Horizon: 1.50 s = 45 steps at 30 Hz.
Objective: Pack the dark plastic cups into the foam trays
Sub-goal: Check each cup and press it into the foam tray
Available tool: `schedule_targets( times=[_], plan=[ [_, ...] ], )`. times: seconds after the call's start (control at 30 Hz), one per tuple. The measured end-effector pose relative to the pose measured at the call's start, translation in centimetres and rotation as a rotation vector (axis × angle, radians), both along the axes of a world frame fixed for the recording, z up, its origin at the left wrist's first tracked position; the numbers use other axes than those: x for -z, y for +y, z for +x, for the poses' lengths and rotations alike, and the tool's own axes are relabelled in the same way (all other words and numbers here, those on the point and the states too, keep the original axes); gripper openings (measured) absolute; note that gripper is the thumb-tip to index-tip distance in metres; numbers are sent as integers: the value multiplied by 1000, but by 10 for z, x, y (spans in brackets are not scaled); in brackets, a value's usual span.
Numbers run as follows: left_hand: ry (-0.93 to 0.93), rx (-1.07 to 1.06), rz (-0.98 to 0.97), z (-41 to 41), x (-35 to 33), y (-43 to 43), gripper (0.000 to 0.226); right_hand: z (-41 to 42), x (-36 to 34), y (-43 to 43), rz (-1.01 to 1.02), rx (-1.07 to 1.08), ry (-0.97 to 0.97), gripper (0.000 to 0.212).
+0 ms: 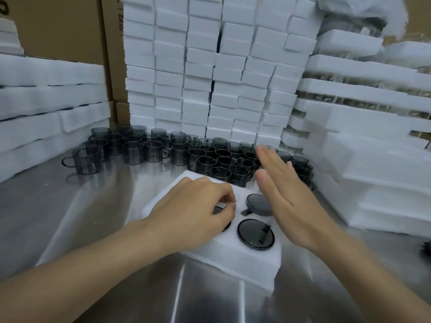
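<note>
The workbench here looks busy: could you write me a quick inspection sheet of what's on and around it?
Surface: shiny metal table, reflective.
Job's things: foam tray in front, with dark cups seated in its holes, one cup nearest, another behind it, a third under the left hand; loose cups crowd the back of the table.
Clutter: nothing seen.
Hands: left hand curled on a cup in the tray; right hand open and flat, blurred, above the tray.
Cables: nothing seen.
Surroundings: foam stacks behind and at both sides; cardboard boxes at back left.
</note>
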<state>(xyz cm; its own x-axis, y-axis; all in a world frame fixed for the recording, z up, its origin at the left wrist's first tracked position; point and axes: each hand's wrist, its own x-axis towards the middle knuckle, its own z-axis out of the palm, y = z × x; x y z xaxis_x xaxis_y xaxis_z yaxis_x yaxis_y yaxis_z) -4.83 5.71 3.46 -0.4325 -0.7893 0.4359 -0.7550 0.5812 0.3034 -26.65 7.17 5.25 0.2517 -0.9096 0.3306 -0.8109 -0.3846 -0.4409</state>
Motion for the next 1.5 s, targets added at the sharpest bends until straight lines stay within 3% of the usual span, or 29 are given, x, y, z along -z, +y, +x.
schedule_targets(
  times=[0.07, 0.13, 0.23, 0.3, 0.4, 0.5, 0.7, 0.77, 0.83, 0.93, 1.1, 1.27, 1.5],
  plan=[
    [4, 13, -10, 0, 0, 0, 20, 5, 7, 0, 178, -64, 82, 89],
    [-2, 16, -5, 0, -2, 2, 23, 8, 12, 1, 218, -85, 83, 91],
    [-23, 6, -14, 0, 0, 0, 17, 5, 7, 3, -11, -51, -99, 82],
    [1, 42, 13, 2, 0, -2, 20, 8, 2, 3, -41, -61, -89, 75],
    [231, 146, 69, 6, -7, -6, 14, 15, 6, 3, 176, -125, 158, 74],
    [443, 89, 37, 22, -16, -27, 17, 11, 5, 5, 223, -102, 143, 82],
    [119, -159, -216, 94, 8, -81, 38, 10, 3, 8, 218, -93, 101, 78],
    [-71, -192, -182, 103, 22, -93, 50, 10, 3, 8, 218, -91, 102, 77],
    [-171, -194, -7, 105, 31, -103, 57, 10, 3, 8, 216, -86, 106, 77],
    [-142, -216, 154, 106, 37, -113, 45, 10, 3, 8, 216, -84, 82, 77],
    [-111, -227, 43, 109, 43, -120, 49, 10, 4, 8, 207, -85, 74, 71],
    [-94, -126, -84, 104, 43, -127, 66, 9, 6, 7, 185, -78, 89, 77],
    [-336, 7, -296, 71, 31, -151, 102, 7, 11, 2, 165, -80, 86, 76]
  ],
)
